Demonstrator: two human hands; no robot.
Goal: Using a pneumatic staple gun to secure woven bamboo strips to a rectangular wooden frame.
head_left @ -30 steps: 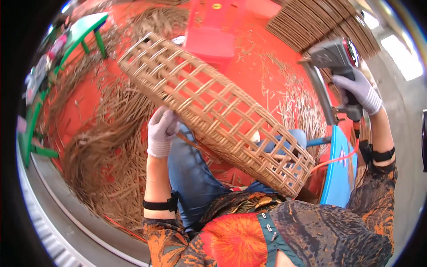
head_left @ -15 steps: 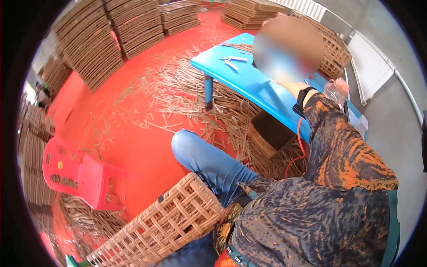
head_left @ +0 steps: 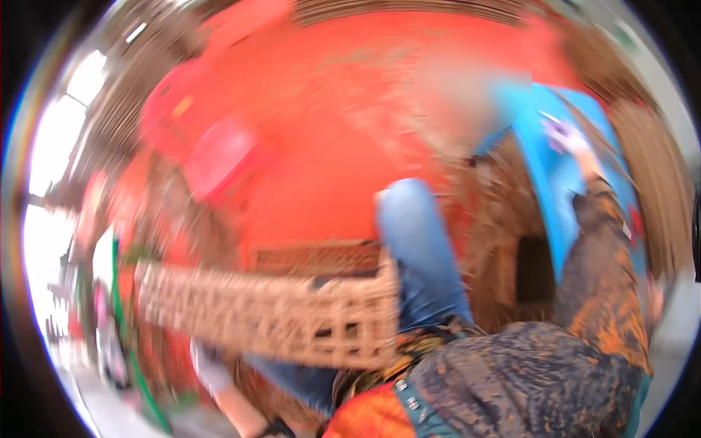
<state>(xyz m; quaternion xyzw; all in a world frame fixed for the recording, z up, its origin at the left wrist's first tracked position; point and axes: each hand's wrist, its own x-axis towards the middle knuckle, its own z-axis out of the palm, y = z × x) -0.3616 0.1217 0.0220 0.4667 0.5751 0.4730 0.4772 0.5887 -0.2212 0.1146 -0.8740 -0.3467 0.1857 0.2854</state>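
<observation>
The person's left hand (head_left: 209, 369), in a pale glove, is up against the lower edge of the long woven basket (head_left: 266, 310); its fingers are lost behind the weave, so I can't tell how firmly they close. The basket lies on its side across the lap, one end near the raised knee in blue jeans (head_left: 416, 237). The right hand (head_left: 568, 139) is out over the blue tabletop (head_left: 539, 164), on or just beside a small purple-and-white thing, too blurred for me to say whether it is gripped. Below that tabletop sits a brown open box (head_left: 502, 271). Farther off, a red chair (head_left: 219, 157) stands on the red floor (head_left: 321, 168).
</observation>
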